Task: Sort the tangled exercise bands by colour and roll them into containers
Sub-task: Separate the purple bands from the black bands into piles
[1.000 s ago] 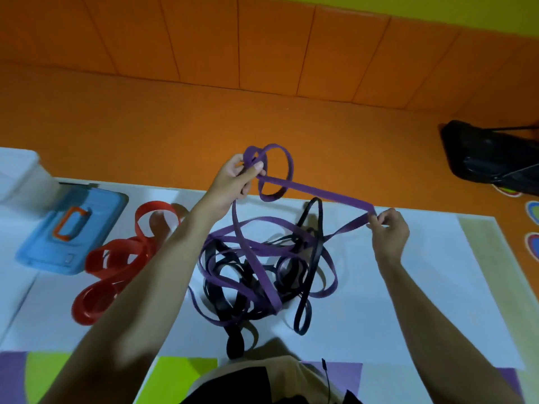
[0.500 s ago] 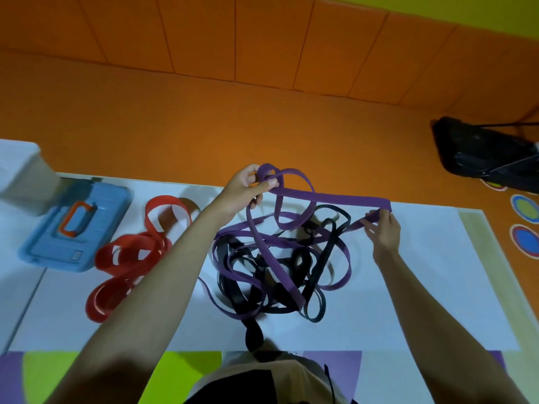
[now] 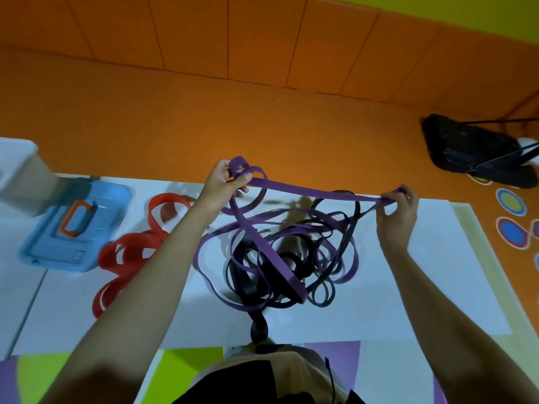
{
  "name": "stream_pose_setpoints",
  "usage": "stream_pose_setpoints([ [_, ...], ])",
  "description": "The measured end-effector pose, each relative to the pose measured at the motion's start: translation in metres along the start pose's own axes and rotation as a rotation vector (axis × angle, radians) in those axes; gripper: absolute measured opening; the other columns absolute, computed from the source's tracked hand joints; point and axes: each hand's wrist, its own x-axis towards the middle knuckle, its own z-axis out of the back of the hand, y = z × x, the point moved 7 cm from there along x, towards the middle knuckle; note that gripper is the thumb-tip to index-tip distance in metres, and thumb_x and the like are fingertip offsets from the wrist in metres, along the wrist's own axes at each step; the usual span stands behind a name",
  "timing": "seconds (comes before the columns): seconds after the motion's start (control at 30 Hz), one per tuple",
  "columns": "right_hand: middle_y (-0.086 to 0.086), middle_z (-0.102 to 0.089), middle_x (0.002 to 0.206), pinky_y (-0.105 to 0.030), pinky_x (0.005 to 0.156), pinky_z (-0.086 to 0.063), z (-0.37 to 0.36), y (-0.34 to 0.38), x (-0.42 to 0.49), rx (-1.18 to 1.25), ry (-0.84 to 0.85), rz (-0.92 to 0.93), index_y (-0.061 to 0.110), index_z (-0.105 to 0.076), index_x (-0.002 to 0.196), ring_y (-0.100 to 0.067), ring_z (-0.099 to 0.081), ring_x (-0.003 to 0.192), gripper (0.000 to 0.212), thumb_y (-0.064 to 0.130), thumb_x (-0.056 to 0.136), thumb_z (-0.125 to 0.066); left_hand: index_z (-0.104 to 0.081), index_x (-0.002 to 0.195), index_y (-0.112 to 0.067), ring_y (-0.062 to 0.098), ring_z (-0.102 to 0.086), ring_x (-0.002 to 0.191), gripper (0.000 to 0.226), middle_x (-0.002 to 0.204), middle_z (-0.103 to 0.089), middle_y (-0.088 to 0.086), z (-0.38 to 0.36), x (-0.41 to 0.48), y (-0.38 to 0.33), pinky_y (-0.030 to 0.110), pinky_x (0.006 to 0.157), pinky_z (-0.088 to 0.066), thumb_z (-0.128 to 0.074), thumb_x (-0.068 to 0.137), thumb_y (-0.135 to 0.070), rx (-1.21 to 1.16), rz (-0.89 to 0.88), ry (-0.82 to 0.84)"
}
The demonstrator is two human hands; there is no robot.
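A purple band is stretched taut between my hands above the white sheet. My left hand grips its looped end at the far middle. My right hand pinches the other end to the right. The rest of the purple band runs down into a tangle of black bands and purple loops on the sheet below. Red bands lie apart in a loose pile to the left.
A blue lidded box with an orange handle sits at the far left beside a white container. A black bag lies on the orange floor at the far right. Coloured floor mats border the sheet.
My hands have drawn further apart, the right one out to the right, pulling the purple band tighter. The tangle has shifted slightly below.
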Motion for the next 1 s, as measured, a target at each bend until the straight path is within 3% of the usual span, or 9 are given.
stream_pose_setpoints([
  [0.13, -0.005, -0.066, 0.108, -0.013, 0.081, -0.045, 0.018, -0.001, 0.003, 0.121, -0.181, -0.168, 0.009, -0.068, 0.1, -0.016, -0.063, 0.094, 0.031, -0.014, 0.084, -0.054, -0.049, 0.106, -0.017, 0.022, -0.066, 0.07, 0.033, 0.106, -0.067, 0.013, 0.005, -0.001, 0.001, 0.038, 0.075, -0.055, -0.071, 0.094, 0.003, 0.009, -0.004, 0.006],
  [0.27, -0.002, -0.061, 0.108, -0.042, 0.074, -0.055, 0.02, -0.021, 0.022, 0.14, -0.237, -0.371, 0.022, -0.058, 0.123, -0.027, -0.064, 0.089, 0.03, 0.024, 0.094, -0.052, -0.049, 0.108, -0.017, 0.029, -0.069, 0.085, 0.035, 0.106, -0.068, 0.015, -0.003, -0.005, -0.002, 0.048, 0.086, -0.06, -0.069, 0.093, 0.007, 0.015, -0.011, 0.091],
  [0.37, -0.015, -0.063, 0.102, -0.045, 0.08, -0.053, 0.005, -0.044, 0.025, -0.006, -0.033, -0.543, 0.013, -0.061, 0.115, -0.038, -0.061, 0.089, 0.034, 0.035, 0.1, -0.04, -0.048, 0.11, -0.015, 0.03, -0.072, 0.092, 0.028, 0.113, -0.069, 0.018, -0.013, -0.007, -0.006, 0.043, 0.087, -0.062, -0.063, 0.098, 0.005, 0.013, -0.027, 0.155],
  [0.5, -0.018, -0.071, 0.089, -0.037, 0.07, -0.063, -0.017, -0.059, 0.012, 0.345, 0.183, -0.767, 0.006, -0.058, 0.108, -0.035, -0.073, 0.081, 0.03, 0.026, 0.106, -0.037, -0.05, 0.112, -0.013, 0.031, -0.073, 0.094, 0.019, 0.12, -0.067, 0.023, -0.021, -0.009, -0.008, 0.036, 0.085, -0.062, -0.061, 0.102, -0.001, -0.007, -0.012, 0.19],
  [0.57, -0.01, -0.067, 0.098, -0.044, 0.085, -0.055, -0.012, -0.058, 0.019, 0.295, 0.136, -0.706, 0.013, -0.059, 0.113, -0.039, -0.066, 0.104, 0.026, 0.031, 0.102, -0.043, -0.052, 0.115, -0.01, 0.031, -0.073, 0.094, 0.018, 0.121, -0.064, 0.024, -0.023, -0.011, -0.005, 0.037, 0.087, -0.062, -0.061, 0.103, -0.003, 0.008, 0.0, 0.203],
  [0.67, -0.003, -0.059, 0.113, -0.037, 0.088, -0.041, 0.007, -0.039, 0.031, 0.128, 0.076, -0.47, 0.013, -0.055, 0.133, -0.026, -0.055, 0.105, 0.037, 0.035, 0.103, -0.047, -0.054, 0.121, -0.004, 0.03, -0.074, 0.09, 0.021, 0.125, -0.059, 0.019, -0.022, -0.01, 0.005, 0.042, 0.094, -0.061, -0.063, 0.102, -0.005, 0.024, 0.023, 0.173],
  [0.8, -0.007, -0.061, 0.127, -0.041, 0.1, -0.045, 0.022, -0.02, 0.051, 0.091, -0.016, -0.152, 0.015, -0.057, 0.135, -0.027, -0.055, 0.116, 0.042, 0.029, 0.096, -0.058, -0.06, 0.122, -0.013, 0.026, -0.074, 0.082, 0.025, 0.131, -0.06, 0.019, -0.021, -0.012, 0.016, 0.044, 0.091, -0.062, -0.071, 0.099, -0.017, 0.004, 0.065, 0.13],
  [0.87, -0.009, -0.061, 0.132, -0.042, 0.104, -0.044, 0.021, -0.02, 0.057, 0.074, -0.011, -0.143, 0.018, -0.058, 0.135, -0.028, -0.054, 0.123, 0.044, 0.035, 0.095, -0.061, -0.059, 0.121, -0.016, 0.025, -0.076, 0.083, 0.027, 0.133, -0.063, 0.017, -0.019, -0.014, 0.02, 0.047, 0.093, -0.062, -0.072, 0.099, -0.024, 0.01, 0.091, 0.079],
  [1.0, -0.003, -0.063, 0.114, -0.041, 0.091, -0.045, 0.016, -0.025, 0.043, 0.057, 0.144, -0.31, 0.019, -0.059, 0.133, -0.024, -0.057, 0.103, 0.041, 0.044, 0.102, -0.053, -0.053, 0.12, -0.022, 0.011, -0.075, 0.096, 0.024, 0.118, -0.076, -0.006, -0.018, -0.018, 0.029, 0.042, 0.096, -0.055, -0.057, 0.106, -0.041, 0.04, 0.162, -0.009],
])
